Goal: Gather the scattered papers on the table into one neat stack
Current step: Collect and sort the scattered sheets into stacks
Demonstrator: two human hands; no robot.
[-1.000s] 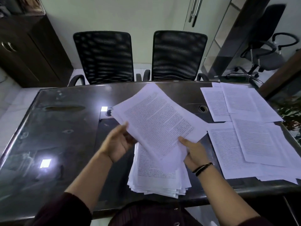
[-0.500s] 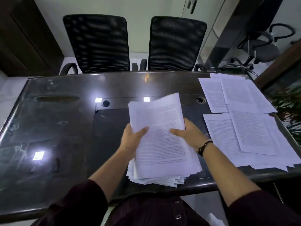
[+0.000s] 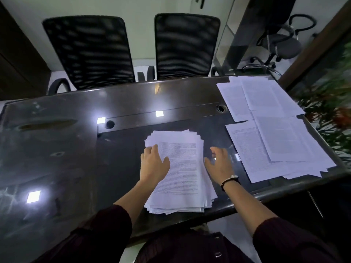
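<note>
A thick, slightly uneven stack of printed papers (image 3: 182,173) lies on the dark glossy table (image 3: 62,149) in front of me. My left hand (image 3: 153,164) rests flat on the stack's left side, fingers spread. My right hand (image 3: 219,164), with a dark band on its wrist, hovers open just off the stack's right edge, touching no sheet. Several loose printed sheets (image 3: 275,145) lie overlapping on the right side of the table, and more sheets (image 3: 258,95) lie at the far right corner.
Two black mesh chairs (image 3: 91,52) (image 3: 187,44) stand behind the far edge. Cable holes (image 3: 110,123) (image 3: 221,108) sit in the tabletop. Another office chair (image 3: 281,44) and a plant (image 3: 328,103) are off to the right. A dark cabinet (image 3: 17,59) stands left.
The sheets I held in the air now lie on top of the stack. My left hand presses them down; my right hand has let go and moved right.
</note>
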